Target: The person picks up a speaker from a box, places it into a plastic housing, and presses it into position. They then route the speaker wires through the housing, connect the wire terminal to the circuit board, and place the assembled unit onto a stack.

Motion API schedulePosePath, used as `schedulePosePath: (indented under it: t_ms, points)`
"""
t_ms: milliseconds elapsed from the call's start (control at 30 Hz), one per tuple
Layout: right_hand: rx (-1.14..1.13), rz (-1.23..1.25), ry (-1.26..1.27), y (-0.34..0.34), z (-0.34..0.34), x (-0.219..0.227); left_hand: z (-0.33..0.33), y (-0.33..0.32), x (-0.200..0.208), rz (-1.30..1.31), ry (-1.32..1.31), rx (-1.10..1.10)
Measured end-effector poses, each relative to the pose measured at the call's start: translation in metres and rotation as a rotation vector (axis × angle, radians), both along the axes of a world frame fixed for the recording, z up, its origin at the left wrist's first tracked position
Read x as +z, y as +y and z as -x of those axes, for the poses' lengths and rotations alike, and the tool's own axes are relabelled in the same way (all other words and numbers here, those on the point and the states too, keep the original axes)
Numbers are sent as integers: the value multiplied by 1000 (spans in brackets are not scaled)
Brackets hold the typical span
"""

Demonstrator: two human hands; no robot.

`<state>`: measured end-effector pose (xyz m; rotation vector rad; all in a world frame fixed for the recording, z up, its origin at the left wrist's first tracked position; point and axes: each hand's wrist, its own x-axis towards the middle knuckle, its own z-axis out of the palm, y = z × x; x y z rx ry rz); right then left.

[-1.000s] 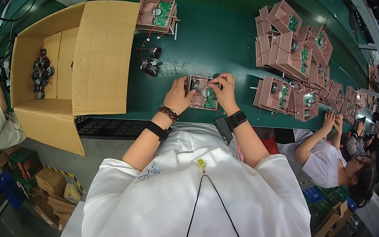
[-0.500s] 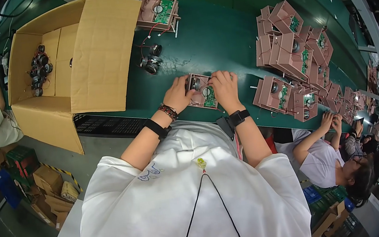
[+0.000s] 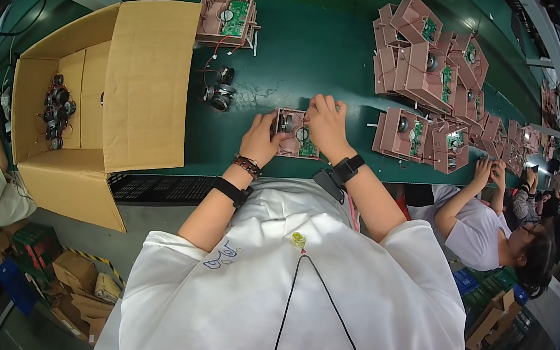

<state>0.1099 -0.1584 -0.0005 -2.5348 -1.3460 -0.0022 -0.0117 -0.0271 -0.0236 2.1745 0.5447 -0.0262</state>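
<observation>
Both hands work on a small pinkish-brown open housing with a green circuit board inside, which lies flat at the near edge of the long green work table, directly in front of the person. The left hand is curled around the housing's left side, and the right hand is closed over its right end with the fingers bent down onto it; held from both sides in this way, the unit appears steadied against the table surface. A pair of small black round speaker drivers with thin wires lies just beyond the housing, near at hand, and one more open pinkish-brown housing sits toward the far edge. A large open brown cardboard box stands at the left end of the table, its flaps spread; in its far left corner lies a small heap of black round parts, the rest of its floor being bare. A crowded stack of like pinkish-brown housings fills the right end. Another person's hands reach to the near edge there.
</observation>
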Motion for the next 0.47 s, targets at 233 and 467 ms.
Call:
schedulePosePath:
  t_ms: [233, 467]
  points:
    - [-99, 81, -36, 11, 3, -4, 2, 6, -7, 149, 14, 6]
    - [-145, 75, 156, 6, -3, -11, -3, 9, 1, 110, 149, -46]
